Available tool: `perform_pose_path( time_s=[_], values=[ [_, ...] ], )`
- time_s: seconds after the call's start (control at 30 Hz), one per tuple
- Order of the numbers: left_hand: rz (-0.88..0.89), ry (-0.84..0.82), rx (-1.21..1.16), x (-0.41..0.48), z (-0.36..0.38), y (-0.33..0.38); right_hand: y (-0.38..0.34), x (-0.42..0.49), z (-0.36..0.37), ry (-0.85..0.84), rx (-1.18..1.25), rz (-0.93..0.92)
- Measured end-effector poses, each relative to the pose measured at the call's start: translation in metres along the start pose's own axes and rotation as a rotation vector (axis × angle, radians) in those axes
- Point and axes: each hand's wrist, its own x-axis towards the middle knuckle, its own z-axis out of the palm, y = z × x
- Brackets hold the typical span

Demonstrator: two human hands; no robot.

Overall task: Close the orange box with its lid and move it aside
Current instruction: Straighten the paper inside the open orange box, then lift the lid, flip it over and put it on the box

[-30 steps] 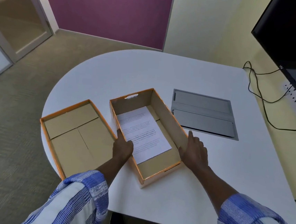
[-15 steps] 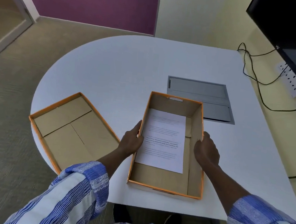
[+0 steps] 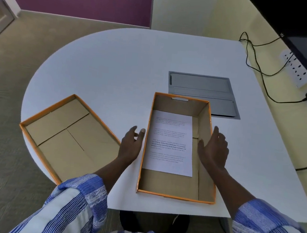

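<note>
The orange box (image 3: 168, 185) stands open and squared to me near the table's front edge, with a printed sheet of paper (image 3: 170, 142) lying flat inside. Its lid (image 3: 68, 136) lies upside down to the left, partly over the table's rim. My left hand (image 3: 130, 145) hovers just left of the box, fingers spread, apart from its wall. My right hand (image 3: 214, 150) hovers over the right wall, fingers spread, holding nothing.
The white table (image 3: 115, 71) is rounded on its left side. A grey cable hatch (image 3: 202, 91) is set into it behind the box. A dark monitor (image 3: 303, 31), a socket strip (image 3: 295, 71) and black cables (image 3: 257, 66) are on the right.
The box was turned and slid from a slanted position to straight in front of me. Both hands gripped its side walls half a second ago and have now let go.
</note>
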Motion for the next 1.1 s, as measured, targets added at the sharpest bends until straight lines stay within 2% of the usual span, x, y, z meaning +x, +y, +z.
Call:
perform_pose_path(
  time_s=[0.1, 0.2, 0.27, 0.37, 0.5, 0.6, 0.7, 0.8, 1.0, 1.03, 1.1],
  values=[
    [-0.041, 0.133, 0.18, 0.002, -0.019, -0.023, -0.027, 0.0, 0.002, 0.047, -0.004, -0.203],
    [-0.091, 0.054, 0.633, -0.001, -0.041, -0.057, -0.067, -0.009, 0.013, -0.045, 0.052, -0.386],
    [-0.122, 0.001, 0.757, -0.007, -0.054, -0.077, -0.094, -0.02, 0.023, -0.122, 0.103, -0.485],
    [-0.056, -0.03, 0.782, -0.012, -0.065, -0.095, -0.13, -0.036, 0.038, -0.192, 0.143, -0.612],
    [0.054, -0.076, 0.659, -0.017, -0.066, -0.097, -0.161, -0.051, 0.055, -0.221, 0.128, -0.699],
    [0.133, -0.167, 0.763, -0.022, -0.065, -0.1, -0.173, -0.056, 0.066, -0.219, 0.059, -0.747],
    [0.184, -0.168, 0.778, -0.026, -0.066, -0.103, -0.183, -0.057, 0.076, -0.241, 0.009, -0.807],
    [0.249, -0.093, 0.74, -0.029, -0.07, -0.098, -0.196, -0.058, 0.089, -0.387, 0.067, -0.712],
    [0.427, 0.088, 0.65, -0.035, -0.085, -0.067, -0.226, -0.04, 0.11, -0.699, 0.311, -0.184],
    [0.452, 0.104, 0.64, -0.035, -0.088, -0.062, -0.232, -0.037, 0.11, -0.755, 0.37, -0.132],
    [0.487, 0.14, 0.616, -0.034, -0.094, -0.054, -0.241, -0.031, 0.109, -0.833, 0.404, -0.171]
  ],
)
